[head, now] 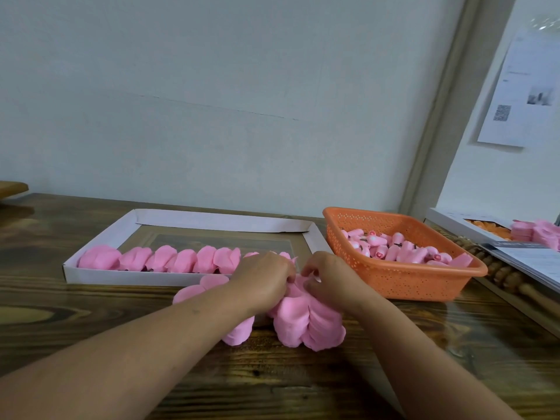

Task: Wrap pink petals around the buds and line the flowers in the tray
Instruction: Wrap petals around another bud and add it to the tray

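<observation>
tray [100, 272] left of basket [403, 286], petals [306, 322] in front

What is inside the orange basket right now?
The orange basket holds a heap of pink buds, some with dark stems showing. Whatever lies below the top layer is covered, and the near wall hides the bottom.

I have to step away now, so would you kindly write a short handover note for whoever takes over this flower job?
Left hand and right hand: both pinch at the pile of pink petals on the table, just in front of the tray; whether a bud is between them is hidden.
White tray: one row of wrapped flowers along its near edge; the rest is bare.
Orange basket, to the right: many unwrapped buds.
Left: finish this flower, place it, and go on.
</observation>
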Demonstrator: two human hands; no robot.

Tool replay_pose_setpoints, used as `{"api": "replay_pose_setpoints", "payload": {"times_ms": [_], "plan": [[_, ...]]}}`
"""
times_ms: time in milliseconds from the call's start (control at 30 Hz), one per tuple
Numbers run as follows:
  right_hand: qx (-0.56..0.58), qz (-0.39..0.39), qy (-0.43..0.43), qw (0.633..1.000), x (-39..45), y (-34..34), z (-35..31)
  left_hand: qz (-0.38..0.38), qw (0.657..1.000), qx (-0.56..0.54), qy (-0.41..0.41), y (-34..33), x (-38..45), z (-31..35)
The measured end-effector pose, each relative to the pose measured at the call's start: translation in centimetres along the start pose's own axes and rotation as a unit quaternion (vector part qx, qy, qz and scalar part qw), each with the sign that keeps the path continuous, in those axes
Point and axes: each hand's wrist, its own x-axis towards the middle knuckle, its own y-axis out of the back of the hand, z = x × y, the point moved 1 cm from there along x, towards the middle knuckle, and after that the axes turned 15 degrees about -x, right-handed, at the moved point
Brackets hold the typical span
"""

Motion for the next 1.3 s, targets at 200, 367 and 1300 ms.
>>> {"api": "replay_pose_setpoints", "payload": {"times_ms": [200, 367, 1300], "plan": [[-0.014, -0.017, -0.018, 1.000, 0.30, -0.28, -0.23, -0.005, 1.000, 0.002, 0.011, -0.05, -0.15, 0.07], [0.020, -0.022, -0.013, 0.999, 0.44, -0.49, 0.23, -0.009, 1.000, 0.010, 0.010, 0.04, -0.25, 0.20], [-0.010, 0.019, 0.011, 1.000, 0.00, 0.20, -0.54, 0.001, 1.000, 0.018, 0.014, -0.14, -0.37, 0.12]]}}
